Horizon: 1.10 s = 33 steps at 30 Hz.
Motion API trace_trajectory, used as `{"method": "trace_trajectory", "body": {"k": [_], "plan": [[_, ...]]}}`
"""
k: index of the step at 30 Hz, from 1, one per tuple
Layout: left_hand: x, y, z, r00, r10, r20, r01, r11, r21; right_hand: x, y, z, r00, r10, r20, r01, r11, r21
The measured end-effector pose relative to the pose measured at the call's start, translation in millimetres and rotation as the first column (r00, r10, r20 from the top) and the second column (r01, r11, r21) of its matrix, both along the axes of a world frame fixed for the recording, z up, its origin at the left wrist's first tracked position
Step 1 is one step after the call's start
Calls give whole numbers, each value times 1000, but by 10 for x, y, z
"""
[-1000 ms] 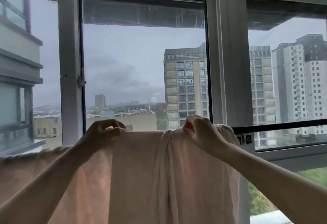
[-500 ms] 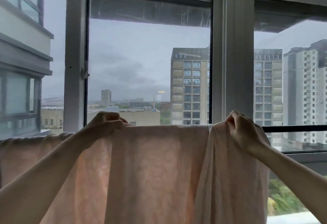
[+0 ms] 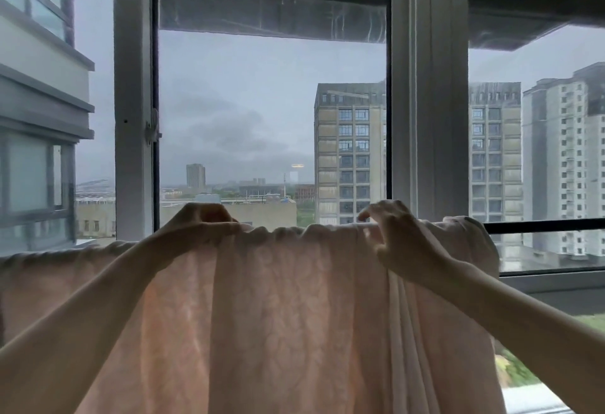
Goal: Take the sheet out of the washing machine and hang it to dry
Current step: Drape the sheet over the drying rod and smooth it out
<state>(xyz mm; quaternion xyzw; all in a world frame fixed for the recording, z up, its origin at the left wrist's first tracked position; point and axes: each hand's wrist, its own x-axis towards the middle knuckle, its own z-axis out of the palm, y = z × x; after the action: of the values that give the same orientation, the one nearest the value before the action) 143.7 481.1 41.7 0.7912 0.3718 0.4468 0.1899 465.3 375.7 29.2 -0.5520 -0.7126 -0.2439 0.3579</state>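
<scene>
The pale pink sheet (image 3: 278, 299) hangs over a horizontal black rail (image 3: 543, 226) in front of the window, with its top edge bunched along the rail. My left hand (image 3: 204, 221) grips the top edge of the sheet left of centre. Further right along the same edge, my right hand (image 3: 404, 241) has its fingers spread and loosely bent, resting against the fabric without pinching any fold. A thick gathered fold of the sheet hangs down below my right hand. The washing machine is out of view.
A grey window frame (image 3: 131, 112) and its wide centre post (image 3: 425, 102) stand just behind the rail. Tall buildings and a cloudy sky lie beyond the glass. The window sill (image 3: 553, 279) runs at the lower right.
My right hand let go of the gathered end of the sheet and moved left along the top edge, its fingers opening. My left hand kept its grip and stayed roughly in place.
</scene>
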Motion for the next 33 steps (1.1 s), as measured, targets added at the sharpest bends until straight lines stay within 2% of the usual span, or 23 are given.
{"method": "trace_trajectory", "body": {"k": [3,6,10,14,19,26,29,31,33], "plan": [[-65,12,56,999,36,-10,-36,999,-16,-343,107,8,987,144,70,-145,989,8],[-106,32,68,1000,29,-7,-29,999,14,-528,289,22,975,197,99,-200,979,25],[-215,-78,17,1000,1,14,-1,1000,19,-526,372,-26,965,260,-16,-260,965,9],[-317,-145,-96,1000,28,-5,-28,999,37,-457,404,-122,959,281,-39,-278,958,71],[-482,-241,-137,985,149,-91,-137,982,128,-389,381,-55,957,266,-117,-260,964,62],[-711,-284,-166,961,267,67,-273,958,87,-109,208,-136,953,283,-105,-280,959,47],[-661,-306,-153,943,300,143,-312,948,69,-99,122,-144,958,287,-3,-287,957,38],[-635,-324,-143,934,318,161,-334,939,78,-137,46,-185,952,237,193,-255,964,72],[-632,-330,-141,934,341,103,-352,928,124,-196,-28,-273,914,192,357,-241,965,99]]}}
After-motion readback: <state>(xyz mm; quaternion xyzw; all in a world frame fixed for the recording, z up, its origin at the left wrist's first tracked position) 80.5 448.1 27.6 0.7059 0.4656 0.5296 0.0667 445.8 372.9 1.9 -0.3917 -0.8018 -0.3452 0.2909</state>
